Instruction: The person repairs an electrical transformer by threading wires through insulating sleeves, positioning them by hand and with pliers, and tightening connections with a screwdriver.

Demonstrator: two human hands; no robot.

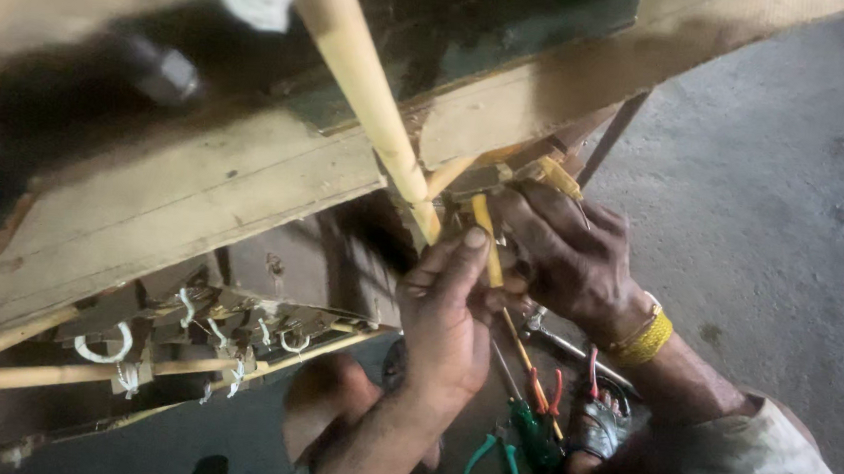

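Pinching a thin yellow stick (488,251) beneath a worn wooden frame (249,187), the left hand (446,317) steadies it while the right hand (563,251) grips its upper end; firm, close support looks wise.

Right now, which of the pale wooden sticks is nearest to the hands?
The steep stick running down from the top edge; its lower end meets the left hand. The other sticks lie low at the left.

No packages, labels, signs or screens visible
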